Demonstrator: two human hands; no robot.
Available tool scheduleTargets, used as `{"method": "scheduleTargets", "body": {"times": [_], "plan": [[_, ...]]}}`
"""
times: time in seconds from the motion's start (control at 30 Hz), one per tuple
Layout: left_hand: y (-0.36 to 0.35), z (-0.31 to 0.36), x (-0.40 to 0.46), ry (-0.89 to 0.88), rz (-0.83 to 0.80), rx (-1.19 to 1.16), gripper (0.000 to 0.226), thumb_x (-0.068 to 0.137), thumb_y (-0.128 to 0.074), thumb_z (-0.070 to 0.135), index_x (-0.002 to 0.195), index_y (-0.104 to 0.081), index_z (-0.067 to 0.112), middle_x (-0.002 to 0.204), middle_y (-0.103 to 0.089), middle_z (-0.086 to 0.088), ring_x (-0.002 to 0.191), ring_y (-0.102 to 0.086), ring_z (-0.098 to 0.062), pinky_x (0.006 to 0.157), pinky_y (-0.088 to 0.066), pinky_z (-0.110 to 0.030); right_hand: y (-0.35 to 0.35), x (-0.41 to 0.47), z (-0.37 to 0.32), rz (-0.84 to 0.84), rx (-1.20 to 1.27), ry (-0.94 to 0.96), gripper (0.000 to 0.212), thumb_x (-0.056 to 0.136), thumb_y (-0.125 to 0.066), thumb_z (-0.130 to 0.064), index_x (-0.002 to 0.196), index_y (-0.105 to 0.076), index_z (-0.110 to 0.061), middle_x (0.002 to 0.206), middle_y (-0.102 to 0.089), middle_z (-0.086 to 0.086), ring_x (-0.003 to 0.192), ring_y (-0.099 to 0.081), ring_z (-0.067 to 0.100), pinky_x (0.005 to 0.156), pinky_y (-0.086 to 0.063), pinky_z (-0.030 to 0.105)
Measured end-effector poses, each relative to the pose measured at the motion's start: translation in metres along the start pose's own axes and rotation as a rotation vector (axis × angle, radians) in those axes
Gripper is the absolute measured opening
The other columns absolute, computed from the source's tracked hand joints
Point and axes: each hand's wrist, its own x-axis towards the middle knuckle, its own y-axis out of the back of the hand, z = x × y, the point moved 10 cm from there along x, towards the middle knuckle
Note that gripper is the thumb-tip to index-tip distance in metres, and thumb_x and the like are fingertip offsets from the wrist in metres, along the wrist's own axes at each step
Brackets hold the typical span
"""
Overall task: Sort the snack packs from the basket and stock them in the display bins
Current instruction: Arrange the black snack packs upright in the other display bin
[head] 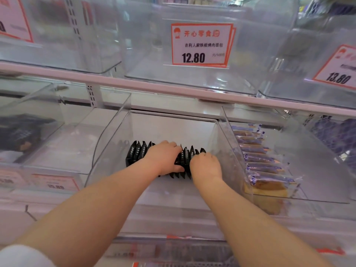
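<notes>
Hands (185, 160) gripping black snack packs (137, 153), clear display bin (119, 120)

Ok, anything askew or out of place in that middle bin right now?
Nothing stands out. The black snack packs stand on edge in one row inside the middle bin, both hands on them: left hand, right hand.

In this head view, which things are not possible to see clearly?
- Basket: outside the frame.
- Black snack packs: middle of the row is covered by the left hand and right hand; printed text too small.
- Left price tag: blurred behind the bin wall.
- Dark packs far left: blurred.
</notes>
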Motion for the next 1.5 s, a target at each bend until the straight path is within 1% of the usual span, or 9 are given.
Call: {"method": "scheduleTargets", "body": {"times": [0.17, 0.33, 0.57, 0.7, 0.8, 1.17, 1.27, 1.37, 1.5], "plan": [[0.000, 0.004, -0.002, -0.019, -0.034, 0.009, 0.061, 0.086, -0.053, 0.053, 0.134, -0.041, 0.018, 0.133, -0.047, -0.002, 0.121, -0.042, -0.024, 0.093, -0.044, -0.040, 0.001, -0.001, 0.005, 0.033, 0.000, -0.017, 0.035, 0.093, -0.034, -0.001, 0.127, -0.043, -0.001, 0.126, -0.053, 0.013, 0.121, -0.041, 0.029, 0.095, -0.033, 0.032], [0.015, 0.011, -0.019, -0.029, -0.123, 0.056, 0.060, 0.087, -0.052, 0.048, 0.135, -0.038, 0.015, 0.138, -0.041, -0.004, 0.126, -0.039, -0.025, 0.097, -0.041, -0.041, 0.014, -0.015, 0.000, -0.062, 0.100, 0.004, 0.053, 0.094, -0.037, -0.009, 0.142, -0.018, 0.004, 0.145, -0.027, 0.023, 0.134, -0.026, 0.035, 0.105, -0.031, 0.038], [0.073, 0.045, -0.108, -0.215, 0.027, -0.130, 0.020, 0.090, -0.051, 0.037, 0.095, -0.059, 0.020, 0.086, -0.058, 0.006, 0.083, -0.055, -0.015, 0.070, -0.041, -0.025, 0.067, -0.109, -0.004, 0.041, 0.439, 0.371, 0.021, 0.096, -0.041, -0.028, 0.098, -0.056, -0.014, 0.097, -0.063, 0.010, 0.090, -0.059, 0.029, 0.068, -0.042, 0.033], [0.060, 0.066, -0.164, -0.287, -0.117, -0.312, 0.026, 0.086, -0.059, 0.043, 0.095, -0.062, 0.019, 0.082, -0.060, 0.009, 0.073, -0.054, -0.007, 0.066, -0.039, -0.017, 0.057, -0.171, -0.012, -0.035, 0.324, 0.570, 0.035, 0.091, -0.042, -0.053, 0.098, -0.057, -0.022, 0.085, -0.060, -0.005, 0.080, -0.055, 0.018, 0.064, -0.042, 0.030], [0.043, 0.072, -0.180, -0.265, -0.169, -0.200, 0.024, 0.084, -0.063, 0.038, 0.099, -0.059, 0.019, 0.090, -0.063, 0.005, 0.077, -0.053, -0.008, 0.067, -0.037, -0.019, 0.049, -0.179, -0.006, 0.029, 0.239, 0.537, 0.023, 0.095, -0.045, -0.038, 0.105, -0.054, -0.020, 0.100, -0.063, -0.001, 0.094, -0.058, 0.021, 0.069, -0.044, 0.031], [0.047, 0.108, -0.175, -0.140, 0.125, -0.160, 0.020, 0.092, -0.052, 0.034, 0.107, -0.055, 0.022, 0.105, -0.062, 0.006, 0.099, -0.057, -0.017, 0.071, -0.040, -0.026, 0.033, -0.190, 0.050, 0.169, 0.259, 0.352, 0.013, 0.096, -0.043, -0.026, 0.100, -0.053, -0.019, 0.103, -0.062, 0.002, 0.097, -0.057, 0.023, 0.075, -0.047, 0.036], [0.065, 0.116, -0.185, -0.189, 0.244, -0.144, 0.035, 0.088, -0.059, 0.031, 0.118, -0.055, 0.014, 0.113, -0.060, -0.003, 0.105, -0.054, -0.023, 0.086, -0.044, -0.035, 0.050, -0.214, 0.050, 0.447, 0.272, 0.452, 0.018, 0.089, -0.056, -0.015, 0.105, -0.061, -0.009, 0.099, -0.063, 0.008, 0.091, -0.059, 0.029, 0.075, -0.049, 0.039], [0.092, 0.148, -0.214, -0.372, 0.540, -0.114, 0.026, 0.081, -0.057, 0.024, 0.096, -0.064, 0.003, 0.090, -0.063, -0.012, 0.080, -0.059, -0.029, 0.070, -0.047, -0.036, 0.041, -0.245, 0.067, 0.658, 0.443, 0.423, 0.015, 0.086, -0.053, -0.013, 0.093, -0.064, -0.005, 0.084, -0.062, 0.008, 0.074, -0.058, 0.027, 0.060, -0.048, 0.035], [0.036, 0.192, -0.230, -0.488, 0.388, -0.189, 0.018, 0.082, -0.052, 0.021, 0.084, -0.064, 0.007, 0.077, -0.061, -0.007, 0.068, -0.059, -0.026, 0.055, -0.047, -0.031, -0.064, -0.241, 0.068, 0.277, 0.548, 0.307, 0.014, 0.092, -0.053, -0.017, 0.098, -0.062, -0.011, 0.091, -0.063, 0.000, 0.088, -0.059, 0.021, 0.070, -0.043, 0.029]]}}
